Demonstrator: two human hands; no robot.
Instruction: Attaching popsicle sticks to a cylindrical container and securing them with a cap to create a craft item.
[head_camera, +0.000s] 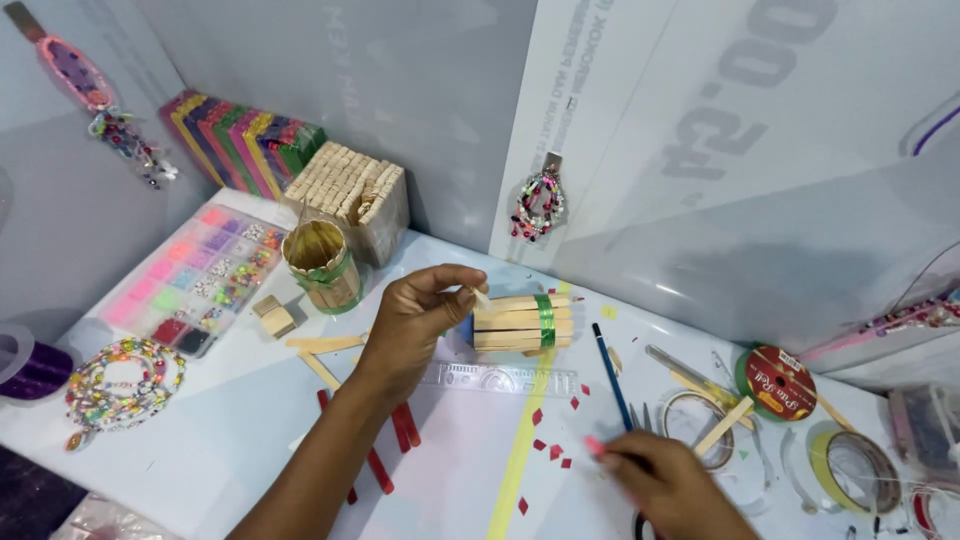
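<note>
On white table: stick-built cylinder holder, green-banded, lying sideways, pinched at its rim by left hand; right hand fingers closed on small pink piece; best steadied firmly while decorating.

your left hand holds a cylinder of pale, matt wooden sticks bound with glossy green ribbon. your right hand pinches a small pink scrap, material unclear. the table is smooth, white and slightly glossy. the ruler is clear plastic. the bead box is translucent plastic.
</note>
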